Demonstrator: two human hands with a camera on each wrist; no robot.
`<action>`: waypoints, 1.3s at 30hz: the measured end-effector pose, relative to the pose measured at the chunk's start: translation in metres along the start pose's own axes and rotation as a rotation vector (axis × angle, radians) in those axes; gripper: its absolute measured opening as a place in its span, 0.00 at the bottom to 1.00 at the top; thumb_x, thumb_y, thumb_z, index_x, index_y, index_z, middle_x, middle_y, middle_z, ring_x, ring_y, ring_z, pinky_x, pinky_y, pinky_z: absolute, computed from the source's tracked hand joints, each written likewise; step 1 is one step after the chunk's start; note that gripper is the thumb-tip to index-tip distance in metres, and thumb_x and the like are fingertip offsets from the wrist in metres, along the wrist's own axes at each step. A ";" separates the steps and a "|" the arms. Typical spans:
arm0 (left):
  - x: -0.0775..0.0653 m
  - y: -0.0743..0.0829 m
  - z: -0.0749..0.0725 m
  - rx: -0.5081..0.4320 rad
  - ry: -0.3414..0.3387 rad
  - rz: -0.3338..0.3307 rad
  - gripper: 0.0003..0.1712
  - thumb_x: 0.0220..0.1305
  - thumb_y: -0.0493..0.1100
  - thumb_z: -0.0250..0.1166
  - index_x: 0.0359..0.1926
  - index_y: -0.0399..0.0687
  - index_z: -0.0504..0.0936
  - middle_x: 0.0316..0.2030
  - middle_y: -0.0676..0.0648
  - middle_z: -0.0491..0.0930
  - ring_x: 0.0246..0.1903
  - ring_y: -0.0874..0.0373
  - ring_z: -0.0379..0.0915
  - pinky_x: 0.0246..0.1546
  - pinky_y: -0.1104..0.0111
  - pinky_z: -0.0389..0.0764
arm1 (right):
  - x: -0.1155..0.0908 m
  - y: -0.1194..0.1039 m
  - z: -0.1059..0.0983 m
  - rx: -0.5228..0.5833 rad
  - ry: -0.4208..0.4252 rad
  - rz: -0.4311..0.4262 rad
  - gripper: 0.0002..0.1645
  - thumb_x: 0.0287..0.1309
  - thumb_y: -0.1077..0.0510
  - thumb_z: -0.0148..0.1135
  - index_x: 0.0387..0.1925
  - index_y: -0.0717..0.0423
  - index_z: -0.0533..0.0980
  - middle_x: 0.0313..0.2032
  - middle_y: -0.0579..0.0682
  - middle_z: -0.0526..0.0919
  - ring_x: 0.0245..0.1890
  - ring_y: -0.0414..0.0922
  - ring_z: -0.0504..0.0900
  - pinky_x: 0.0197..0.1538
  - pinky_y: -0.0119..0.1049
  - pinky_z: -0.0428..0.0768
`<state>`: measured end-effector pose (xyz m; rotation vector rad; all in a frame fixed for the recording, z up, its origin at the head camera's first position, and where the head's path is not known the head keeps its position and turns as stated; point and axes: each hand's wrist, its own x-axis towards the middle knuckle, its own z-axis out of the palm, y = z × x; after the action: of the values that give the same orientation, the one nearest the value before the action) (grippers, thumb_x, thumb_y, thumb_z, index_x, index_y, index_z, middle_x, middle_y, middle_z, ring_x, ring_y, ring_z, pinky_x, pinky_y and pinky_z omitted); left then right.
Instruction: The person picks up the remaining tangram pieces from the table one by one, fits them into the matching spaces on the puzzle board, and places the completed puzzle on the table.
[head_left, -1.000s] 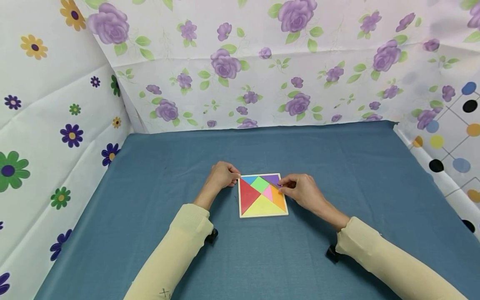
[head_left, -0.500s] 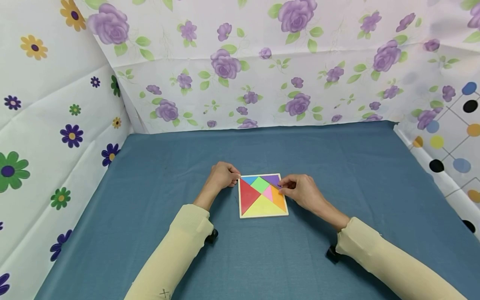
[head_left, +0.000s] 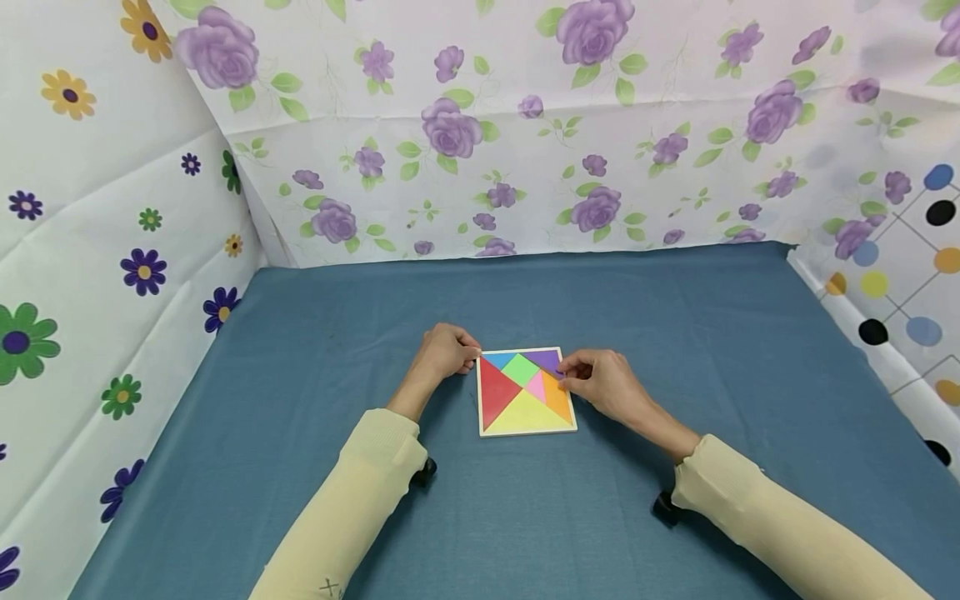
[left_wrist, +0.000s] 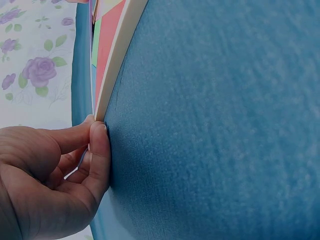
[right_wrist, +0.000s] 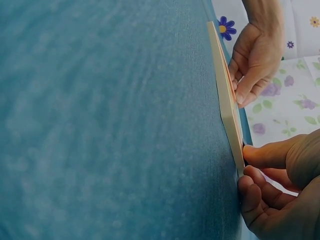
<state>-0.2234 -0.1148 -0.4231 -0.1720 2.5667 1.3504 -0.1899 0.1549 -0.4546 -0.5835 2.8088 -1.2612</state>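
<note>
A square tangram puzzle lies on the blue cloth, its coloured pieces fitted in a pale wooden tray (head_left: 528,432). My left hand (head_left: 447,350) pinches the tray's far left corner between thumb and fingers, as the left wrist view also shows with the hand (left_wrist: 65,175) at that corner. At the right side, my right hand (head_left: 600,377) has thumb and fingertips on the purple triangle piece (head_left: 544,357), which shows a dark line along its lower edge. Red (head_left: 497,392), yellow (head_left: 528,415), green (head_left: 520,369) and orange pieces (head_left: 556,395) lie flat in the tray.
Blue cloth (head_left: 540,517) covers the table around the puzzle. A flowered white sheet (head_left: 480,167) hangs along the back, with patterned sheets at the left (head_left: 90,217) and right (head_left: 892,283). A dark wrist device shows under each sleeve.
</note>
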 end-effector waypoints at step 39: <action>0.002 -0.001 0.001 0.006 0.006 0.005 0.05 0.69 0.35 0.70 0.40 0.38 0.90 0.30 0.43 0.88 0.27 0.56 0.84 0.32 0.68 0.87 | 0.001 0.000 -0.001 0.013 -0.024 0.009 0.09 0.58 0.67 0.75 0.41 0.61 0.86 0.31 0.48 0.84 0.29 0.43 0.78 0.30 0.29 0.78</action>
<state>-0.2247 -0.1150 -0.4246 -0.1689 2.5780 1.3458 -0.1905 0.1553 -0.4538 -0.5813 2.7785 -1.2612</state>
